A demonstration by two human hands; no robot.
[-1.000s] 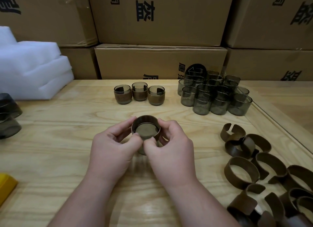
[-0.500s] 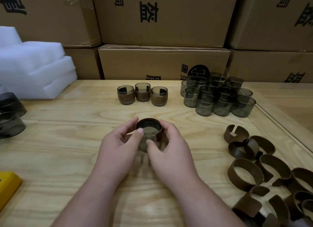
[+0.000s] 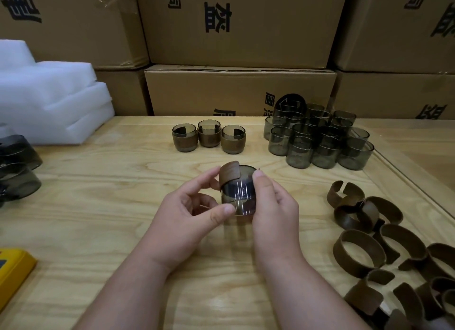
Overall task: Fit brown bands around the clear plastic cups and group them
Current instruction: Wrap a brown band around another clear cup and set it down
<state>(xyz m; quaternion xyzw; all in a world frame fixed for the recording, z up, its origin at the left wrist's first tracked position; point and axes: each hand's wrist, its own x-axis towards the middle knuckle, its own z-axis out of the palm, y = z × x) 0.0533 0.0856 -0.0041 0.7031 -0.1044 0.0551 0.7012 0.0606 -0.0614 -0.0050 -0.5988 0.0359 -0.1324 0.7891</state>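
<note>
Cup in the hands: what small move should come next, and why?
Probably press the band's raised end down flat around the cup. That end sticks up above the rim on the left, so the band is not yet seated. Both the left hand and right hand hold the cup.

The setting is a packing or assembly station in a storeroom or small warehouse. Stacked cardboard cartons [image 3: 240, 24] printed with large black characters form a wall directly behind the work surface, more than one tier high. The surface is a pale wooden table [image 3: 98, 206]. White foam packing blocks [image 3: 49, 95] are piled at its far left. Goods are laid out in batches: a cluster of unbanded clear cups [image 3: 317, 137] at the far right, a loose heap of brown bands [image 3: 384, 251] at the near right, and a row of three banded cups [image 3: 209, 138] at the centre back.
</note>
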